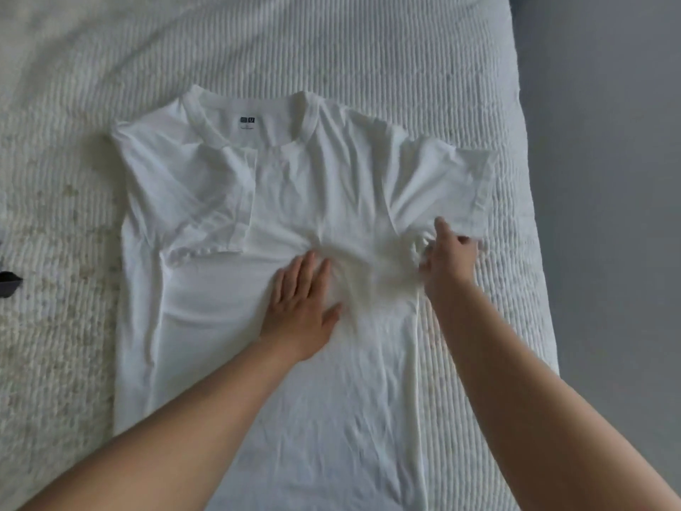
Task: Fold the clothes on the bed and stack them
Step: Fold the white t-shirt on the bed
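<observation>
A white T-shirt (294, 201) lies flat on the bed, collar away from me, a small dark label inside the neck. Its left side and left sleeve are folded inward over the chest. The right sleeve still spreads out toward the bed's right edge. My left hand (302, 307) presses flat on the middle of the shirt, fingers straight. My right hand (447, 256) pinches the bunched cloth at the right armpit, below the right sleeve, with one finger pointing up.
The ribbed white bedspread (331, 49) covers the bed all around the shirt. The bed's right edge (534, 215) drops to a grey floor. A small dark item (9, 284) shows at the far left border.
</observation>
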